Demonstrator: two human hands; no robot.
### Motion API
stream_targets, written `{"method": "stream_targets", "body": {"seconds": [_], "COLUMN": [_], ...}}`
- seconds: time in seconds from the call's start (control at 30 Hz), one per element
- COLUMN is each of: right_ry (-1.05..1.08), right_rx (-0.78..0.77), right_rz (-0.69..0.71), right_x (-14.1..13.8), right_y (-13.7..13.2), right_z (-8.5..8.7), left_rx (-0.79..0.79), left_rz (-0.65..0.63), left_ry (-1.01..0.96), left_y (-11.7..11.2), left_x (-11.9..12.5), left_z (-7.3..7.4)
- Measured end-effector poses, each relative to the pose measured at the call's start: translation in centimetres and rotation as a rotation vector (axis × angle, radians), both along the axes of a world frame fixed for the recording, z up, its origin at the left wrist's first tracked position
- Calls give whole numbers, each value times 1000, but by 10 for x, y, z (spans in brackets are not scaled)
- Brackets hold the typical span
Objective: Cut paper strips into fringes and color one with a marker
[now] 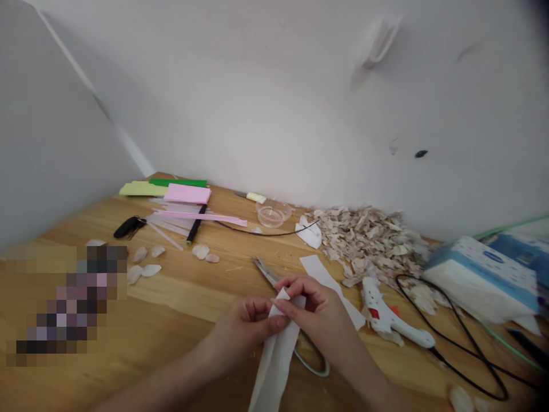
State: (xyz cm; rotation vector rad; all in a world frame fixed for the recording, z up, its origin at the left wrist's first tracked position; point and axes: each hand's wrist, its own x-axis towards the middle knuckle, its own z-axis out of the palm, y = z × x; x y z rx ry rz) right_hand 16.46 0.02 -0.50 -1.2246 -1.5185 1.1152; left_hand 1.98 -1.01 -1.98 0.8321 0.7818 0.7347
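Note:
Both my hands meet over the wooden table (171, 309) at the lower centre. My left hand (244, 326) and my right hand (315, 309) pinch the top end of a long white paper strip (274, 360), which is folded to a point between the fingertips. The strip runs down towards me. Scissors (268, 273) lie on the table just behind the hands, their loop handle showing under my right wrist. Another white paper strip (321, 274) lies flat beside my right hand.
A white glue gun (388, 316) with a black cord lies right of my hands. A heap of pale shell-like scraps (369, 237) sits behind it, a tissue box (480, 280) at right. Pink and green foam sheets (184, 191), a small glass dish (271, 216), a pen and loose petals lie at left.

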Motion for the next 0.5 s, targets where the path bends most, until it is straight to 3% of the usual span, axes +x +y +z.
{"method": "stream_targets", "body": {"seconds": [0.5], "right_ry": [40], "right_rx": [-68], "right_rz": [40], "right_x": [-1], "right_y": [-1], "right_z": [-2], "left_rx": [49], "left_rz": [-98], "left_ry": [-64], "left_y": [0], "left_x": [-1], "left_z": [-2]}}
